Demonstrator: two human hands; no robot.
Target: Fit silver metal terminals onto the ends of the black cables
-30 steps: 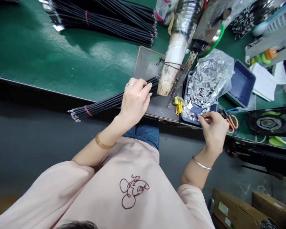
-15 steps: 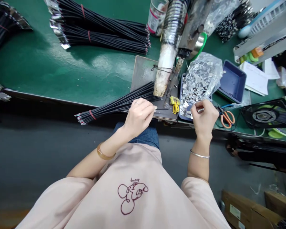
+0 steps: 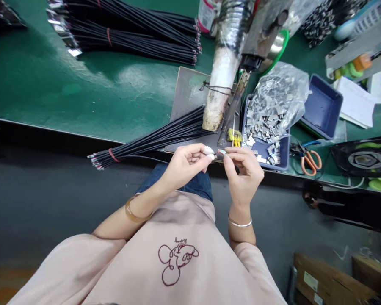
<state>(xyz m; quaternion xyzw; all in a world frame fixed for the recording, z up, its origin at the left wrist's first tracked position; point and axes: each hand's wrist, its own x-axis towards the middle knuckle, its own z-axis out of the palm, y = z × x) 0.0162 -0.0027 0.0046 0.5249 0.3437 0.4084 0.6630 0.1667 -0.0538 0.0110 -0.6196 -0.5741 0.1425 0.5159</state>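
Observation:
My left hand (image 3: 188, 166) is closed in a pinch on the end of one black cable (image 3: 147, 158), whose tail runs left below the bundle. Facing it, my right hand (image 3: 244, 173) pinches a small metal connector (image 3: 221, 151) between thumb and fingers. The fingertips of both hands nearly meet at the board's front edge, and the exact contact of cable and connector is too small to make out. Behind my left hand, a bundle of black cables (image 3: 158, 134) with a red tie lies across the grey board (image 3: 186, 91). A yellow clip-like tool (image 3: 235, 137) lies just beyond my fingers.
Right of the board, a blue tray (image 3: 282, 159) holds loose metal connectors and a plastic bag (image 3: 281, 89). An empty-looking blue tray (image 3: 325, 106), orange-handled scissors (image 3: 310, 163) and a fan (image 3: 365, 159) lie farther right. A wrapped duct (image 3: 224, 67) hangs over the board. Tied cable bundles (image 3: 139, 42) lie behind.
My right hand has moved left from the connector tray to my left hand, now with a connector in its fingers. The cable end has shifted slightly toward me.

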